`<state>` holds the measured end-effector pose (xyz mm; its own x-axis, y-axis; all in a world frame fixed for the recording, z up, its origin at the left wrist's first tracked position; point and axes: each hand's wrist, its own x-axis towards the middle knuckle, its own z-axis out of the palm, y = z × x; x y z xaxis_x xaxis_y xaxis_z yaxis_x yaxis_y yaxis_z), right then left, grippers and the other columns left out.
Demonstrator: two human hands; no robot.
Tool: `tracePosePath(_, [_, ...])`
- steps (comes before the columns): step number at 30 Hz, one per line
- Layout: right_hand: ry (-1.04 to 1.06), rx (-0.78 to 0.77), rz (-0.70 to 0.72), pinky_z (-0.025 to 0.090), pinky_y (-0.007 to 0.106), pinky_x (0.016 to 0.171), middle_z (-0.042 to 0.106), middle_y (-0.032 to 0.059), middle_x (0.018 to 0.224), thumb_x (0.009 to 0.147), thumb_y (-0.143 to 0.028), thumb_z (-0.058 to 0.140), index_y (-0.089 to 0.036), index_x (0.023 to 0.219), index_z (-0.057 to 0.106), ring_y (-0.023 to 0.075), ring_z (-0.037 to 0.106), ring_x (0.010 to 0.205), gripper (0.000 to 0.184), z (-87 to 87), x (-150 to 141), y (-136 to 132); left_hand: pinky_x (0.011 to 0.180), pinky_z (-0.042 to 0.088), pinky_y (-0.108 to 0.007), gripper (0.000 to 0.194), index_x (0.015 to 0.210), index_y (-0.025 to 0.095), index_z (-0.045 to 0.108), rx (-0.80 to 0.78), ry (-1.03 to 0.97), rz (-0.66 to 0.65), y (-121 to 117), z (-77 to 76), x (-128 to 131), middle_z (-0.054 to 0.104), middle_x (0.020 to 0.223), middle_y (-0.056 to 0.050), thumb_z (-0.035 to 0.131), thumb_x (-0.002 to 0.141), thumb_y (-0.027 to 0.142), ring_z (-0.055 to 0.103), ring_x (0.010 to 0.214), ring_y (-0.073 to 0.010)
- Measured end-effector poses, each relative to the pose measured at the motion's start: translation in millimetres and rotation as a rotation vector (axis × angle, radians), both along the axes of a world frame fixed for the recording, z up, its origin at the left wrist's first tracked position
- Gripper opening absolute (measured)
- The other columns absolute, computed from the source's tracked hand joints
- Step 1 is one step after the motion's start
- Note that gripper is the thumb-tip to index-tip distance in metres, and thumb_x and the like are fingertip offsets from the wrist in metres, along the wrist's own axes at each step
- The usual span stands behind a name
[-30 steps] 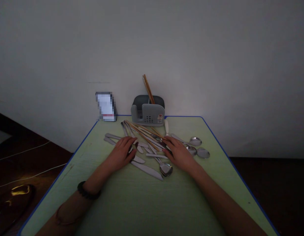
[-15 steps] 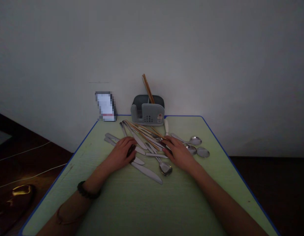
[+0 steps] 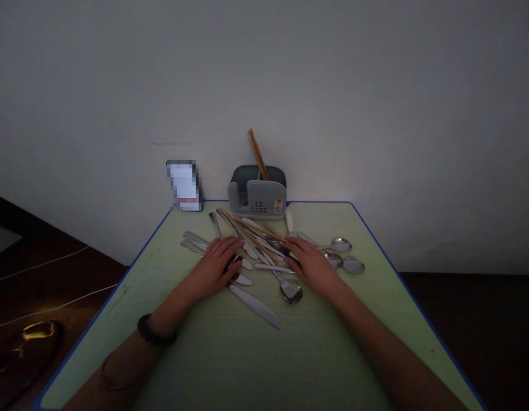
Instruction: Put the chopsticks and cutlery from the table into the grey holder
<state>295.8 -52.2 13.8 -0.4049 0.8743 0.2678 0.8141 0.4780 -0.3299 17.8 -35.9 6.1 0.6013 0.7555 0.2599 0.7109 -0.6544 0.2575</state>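
My left hand point(image 3: 215, 265) rests palm down across several table knives, fingers bent and slightly apart. A long knife blade point(image 3: 258, 308) sticks out from under it towards me. On the other side, my right hand point(image 3: 313, 265) lies over the pile's right part, its fingertips touching the cutlery. Between the hands is a jumble of wooden chopsticks point(image 3: 258, 235), knives and forks. Two overlapping pieces, including a spoon point(image 3: 292, 293), point towards me. More spoons point(image 3: 341, 245) lie beyond the right hand. What is under both palms is hidden.
A grey cutlery holder point(image 3: 266, 200) stands against the wall, with brown chopsticks point(image 3: 258, 153) upright in it. A blurred-out phone point(image 3: 185, 185) leans at the back left. The light green table point(image 3: 264, 365) has a blue edge. Cables lie on the floor at left.
The long knife near my left hand has swung its tip towards me. The knives in the middle have spread apart and shifted. Both hands have stayed nearly in place.
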Motion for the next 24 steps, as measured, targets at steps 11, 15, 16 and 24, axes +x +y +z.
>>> tracePosePath(11, [0.1, 0.043, -0.159, 0.048, 0.041, 0.084, 0.062, 0.0113, 0.104, 0.086, -0.028, 0.052, -0.017, 0.118, 0.051, 0.0252, 0.056, 0.1, 0.034, 0.9, 5, 4, 0.098, 0.041, -0.042, 0.034, 0.118, 0.019, 0.052, -0.075, 0.007, -0.086, 31, 15.2, 39, 0.053, 0.12, -0.011, 0.049, 0.085, 0.025, 0.049, 0.114, -0.0237])
tracePosePath(15, [0.226, 0.028, -0.219, 0.05, 0.035, 0.079, 0.061, 0.0092, 0.099, 0.09, -0.026, 0.043, -0.017, 0.112, 0.054, 0.0205, 0.06, 0.09, 0.026, 1.7, 8, 5, 0.093, 0.044, -0.04, 0.022, 0.103, 0.017, 0.057, -0.134, 0.025, -0.083, 49, 29.2, 58, 0.057, 0.108, -0.011, 0.049, 0.085, 0.027, 0.053, 0.105, -0.023])
tracePosePath(16, [0.251, 0.027, -0.219, 0.051, 0.033, 0.079, 0.06, 0.0091, 0.099, 0.09, -0.024, 0.042, -0.017, 0.111, 0.055, 0.0194, 0.06, 0.088, 0.025, 2.2, 8, 5, 0.093, 0.044, -0.04, 0.022, 0.102, 0.016, 0.058, -0.142, 0.024, -0.086, 53, 31.3, 61, 0.057, 0.108, -0.011, 0.048, 0.085, 0.027, 0.053, 0.105, -0.0229])
tracePosePath(24, [0.115, 0.011, -0.233, 0.05, 0.029, 0.08, 0.057, 0.0084, 0.106, 0.09, -0.016, 0.04, -0.02, 0.109, 0.06, 0.0179, 0.059, 0.091, 0.028, 6.2, 10, 2, 0.095, 0.043, -0.035, 0.028, 0.11, 0.021, 0.06, -0.25, 0.052, -0.133, 65, 26.0, 50, 0.057, 0.117, -0.008, 0.048, 0.085, 0.028, 0.054, 0.109, -0.021])
